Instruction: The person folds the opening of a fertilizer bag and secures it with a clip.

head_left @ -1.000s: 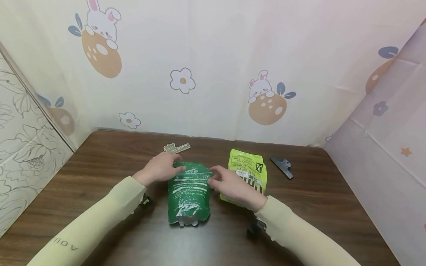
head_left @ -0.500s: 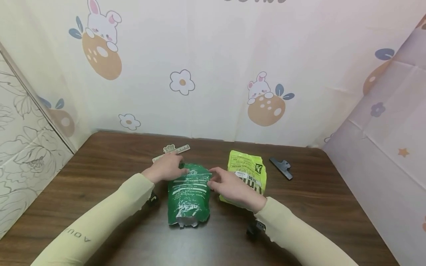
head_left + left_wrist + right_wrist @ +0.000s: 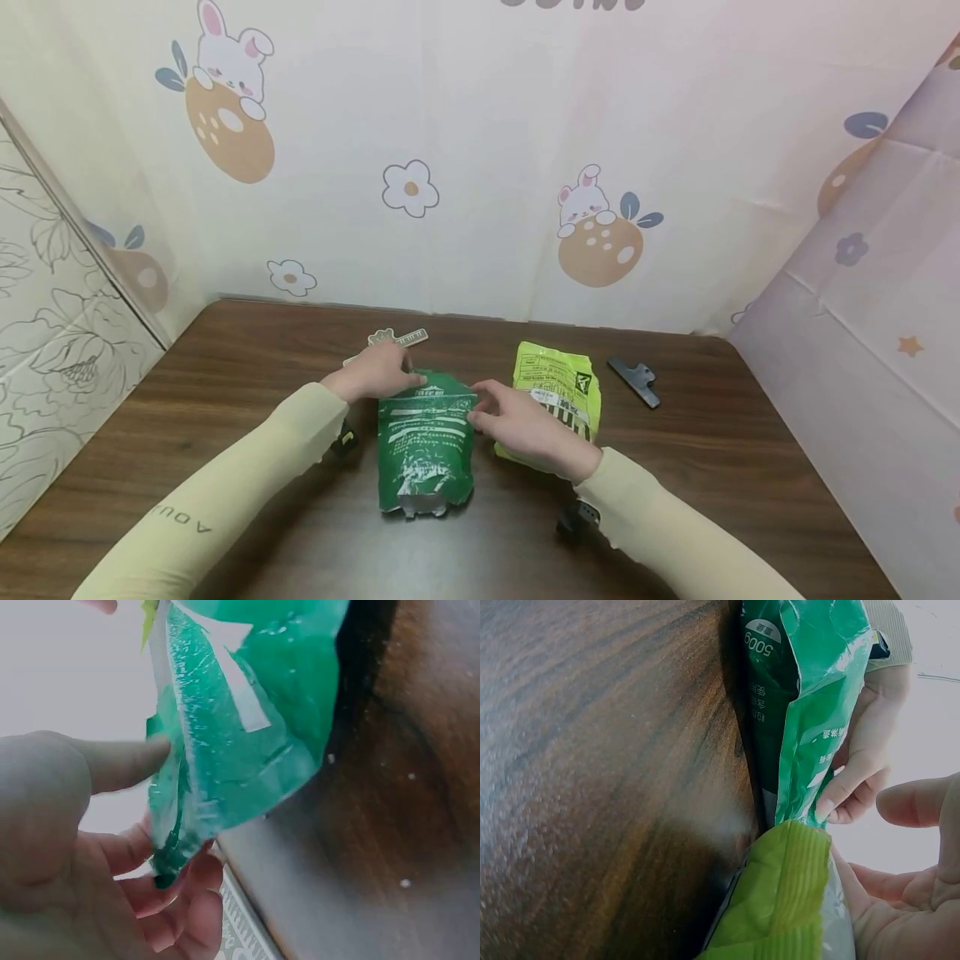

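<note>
Left grip [image 3: 378,371] shifted inward; pinches green rectangular plastic pouch [image 3: 426,454] by top edge, securing it. Right grip [image 3: 521,421] relaxed beside.

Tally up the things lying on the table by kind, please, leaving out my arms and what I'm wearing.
Bags: 2, the green bag and the yellow-green bag
Clips, judging by shape: 2, the dark clip and the pale keyboard-patterned clip, partly hidden by the left hand
Total: 4
</note>
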### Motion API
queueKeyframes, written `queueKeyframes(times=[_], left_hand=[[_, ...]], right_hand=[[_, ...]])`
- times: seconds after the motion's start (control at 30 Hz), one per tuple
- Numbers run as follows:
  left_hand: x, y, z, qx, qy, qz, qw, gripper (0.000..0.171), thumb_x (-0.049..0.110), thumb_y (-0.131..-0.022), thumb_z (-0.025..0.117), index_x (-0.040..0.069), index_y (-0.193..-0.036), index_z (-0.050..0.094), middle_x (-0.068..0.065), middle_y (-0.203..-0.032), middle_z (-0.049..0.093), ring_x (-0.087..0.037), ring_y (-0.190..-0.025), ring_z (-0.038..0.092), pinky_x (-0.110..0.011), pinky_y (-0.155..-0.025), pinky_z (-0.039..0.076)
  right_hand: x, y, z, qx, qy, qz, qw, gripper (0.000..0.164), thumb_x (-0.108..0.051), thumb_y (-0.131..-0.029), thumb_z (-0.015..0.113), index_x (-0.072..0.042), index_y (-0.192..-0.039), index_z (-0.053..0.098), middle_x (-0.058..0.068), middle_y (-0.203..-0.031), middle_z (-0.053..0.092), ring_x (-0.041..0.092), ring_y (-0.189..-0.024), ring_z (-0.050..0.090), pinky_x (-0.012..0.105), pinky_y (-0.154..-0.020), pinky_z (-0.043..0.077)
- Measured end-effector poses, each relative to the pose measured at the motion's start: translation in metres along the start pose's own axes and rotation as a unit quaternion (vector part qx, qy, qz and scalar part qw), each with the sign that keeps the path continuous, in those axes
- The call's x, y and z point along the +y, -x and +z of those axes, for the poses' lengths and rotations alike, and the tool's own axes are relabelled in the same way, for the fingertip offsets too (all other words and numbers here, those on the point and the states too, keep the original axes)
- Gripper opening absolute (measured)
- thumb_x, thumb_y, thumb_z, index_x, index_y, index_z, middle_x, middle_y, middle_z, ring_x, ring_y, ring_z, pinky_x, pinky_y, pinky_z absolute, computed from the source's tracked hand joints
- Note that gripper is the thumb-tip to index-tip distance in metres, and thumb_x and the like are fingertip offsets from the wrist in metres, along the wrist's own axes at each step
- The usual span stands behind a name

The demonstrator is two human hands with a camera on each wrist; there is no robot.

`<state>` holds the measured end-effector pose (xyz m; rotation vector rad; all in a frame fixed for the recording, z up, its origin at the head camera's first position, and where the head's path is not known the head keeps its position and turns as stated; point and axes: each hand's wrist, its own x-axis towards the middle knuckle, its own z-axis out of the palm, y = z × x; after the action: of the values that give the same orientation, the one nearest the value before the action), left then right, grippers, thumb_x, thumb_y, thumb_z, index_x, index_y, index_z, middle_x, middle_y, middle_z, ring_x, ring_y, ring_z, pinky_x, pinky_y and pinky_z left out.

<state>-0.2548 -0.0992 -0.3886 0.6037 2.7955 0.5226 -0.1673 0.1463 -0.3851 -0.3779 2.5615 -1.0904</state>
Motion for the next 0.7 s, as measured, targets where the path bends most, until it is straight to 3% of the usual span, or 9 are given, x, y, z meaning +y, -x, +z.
queueKeyframes(times=[0.17, 0.33, 0.53, 0.7], left_hand=[[0.005, 0.002, -0.005, 0.009, 0.017, -0.01, 0.9998, 0.02, 0.029, -0.097, 0.065, 0.01, -0.096, 0.067, -0.002, -0.091, 0.063, -0.02, -0.08, 0.056, -0.039, -0.074, 0.047], [0.007, 0.005, -0.006, 0.023, 0.016, 0.008, 0.9996, 0.016, 0.026, -0.098, 0.065, 0.012, -0.1, 0.072, 0.0, -0.097, 0.068, -0.019, -0.083, 0.058, -0.04, -0.076, 0.048], [0.006, 0.008, -0.009, 0.044, 0.024, 0.034, 0.9982, 0.011, 0.025, -0.097, 0.067, 0.015, -0.096, 0.074, 0.005, -0.09, 0.068, -0.016, -0.08, 0.058, -0.039, -0.074, 0.047], [0.008, 0.012, -0.012, 0.057, 0.029, 0.036, 0.9973, 0.01, 0.024, -0.096, 0.068, 0.017, -0.093, 0.074, 0.007, -0.084, 0.066, -0.018, -0.081, 0.056, -0.038, -0.073, 0.046]], right_hand=[[0.001, 0.0, 0.0, 0.003, -0.002, -0.009, 1.0, 0.051, -0.031, -0.099, 0.059, -0.011, -0.144, 0.048, 0.002, -0.112, 0.068, 0.013, -0.09, 0.066, 0.038, -0.083, 0.052], [0.001, -0.001, 0.0, 0.005, 0.003, -0.005, 1.0, 0.051, -0.032, -0.099, 0.06, -0.011, -0.144, 0.049, 0.001, -0.111, 0.067, 0.012, -0.088, 0.065, 0.038, -0.082, 0.053], [0.0, 0.001, -0.001, 0.009, 0.014, 0.016, 1.0, 0.042, -0.033, -0.099, 0.06, -0.009, -0.134, 0.057, 0.001, -0.11, 0.067, 0.011, -0.087, 0.064, 0.04, -0.084, 0.052], [0.0, 0.001, -0.001, 0.006, 0.019, 0.004, 1.0, 0.042, -0.033, -0.099, 0.059, -0.007, -0.133, 0.058, 0.003, -0.111, 0.067, 0.011, -0.086, 0.065, 0.041, -0.085, 0.052]])
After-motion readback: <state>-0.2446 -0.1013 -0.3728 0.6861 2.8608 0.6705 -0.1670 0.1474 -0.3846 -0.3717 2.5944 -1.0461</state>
